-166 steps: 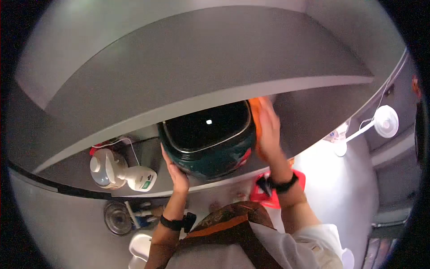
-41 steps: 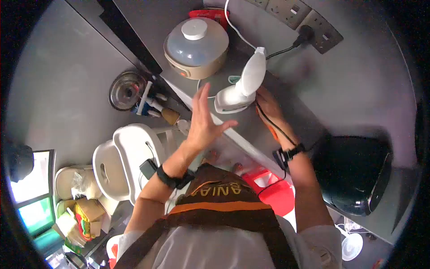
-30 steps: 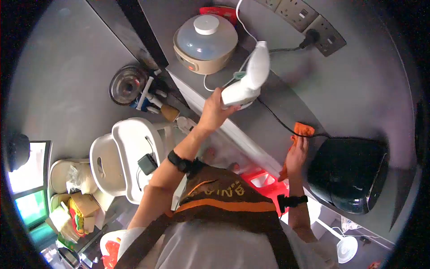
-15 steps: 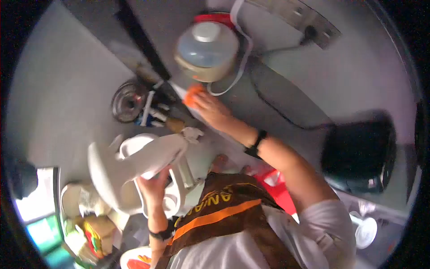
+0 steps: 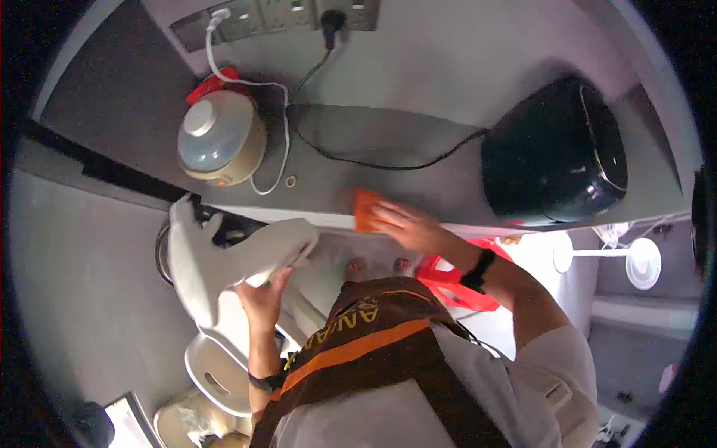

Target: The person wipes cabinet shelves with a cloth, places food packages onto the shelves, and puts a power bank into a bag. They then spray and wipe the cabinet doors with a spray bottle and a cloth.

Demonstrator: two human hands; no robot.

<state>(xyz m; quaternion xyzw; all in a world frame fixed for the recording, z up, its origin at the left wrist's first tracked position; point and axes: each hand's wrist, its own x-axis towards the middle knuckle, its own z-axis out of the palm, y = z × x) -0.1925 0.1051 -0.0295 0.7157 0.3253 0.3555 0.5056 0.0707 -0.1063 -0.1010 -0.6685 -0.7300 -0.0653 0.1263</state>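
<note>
An orange cloth (image 5: pixel 366 210) is pinched in my right hand (image 5: pixel 409 226) at the front edge of the grey counter (image 5: pixel 403 190). Its folds are slightly blurred. Lower on the left, my left hand (image 5: pixel 261 302) has its fingers closed around the underside of a large, curved white object (image 5: pixel 224 269); I cannot make out its kind. The white piece is tilted, and its upper end comes close to the counter's edge. A small cooker (image 5: pixel 213 145) with a clear lid and white knob stands on the counter, left of the cloth.
A black rounded appliance (image 5: pixel 553 157) sits on the counter's right, its cord running to the wall sockets (image 5: pixel 280 15). A small ring (image 5: pixel 291 181) lies near the cooker. Below the counter are a red plastic stool (image 5: pixel 463 287) and a white seat (image 5: pixel 216 373) with a slot.
The view has turned, bringing the counter level. My right hand has moved the orange cloth along the counter edge, away from the cooker toward the black appliance. My left hand keeps its hold.
</note>
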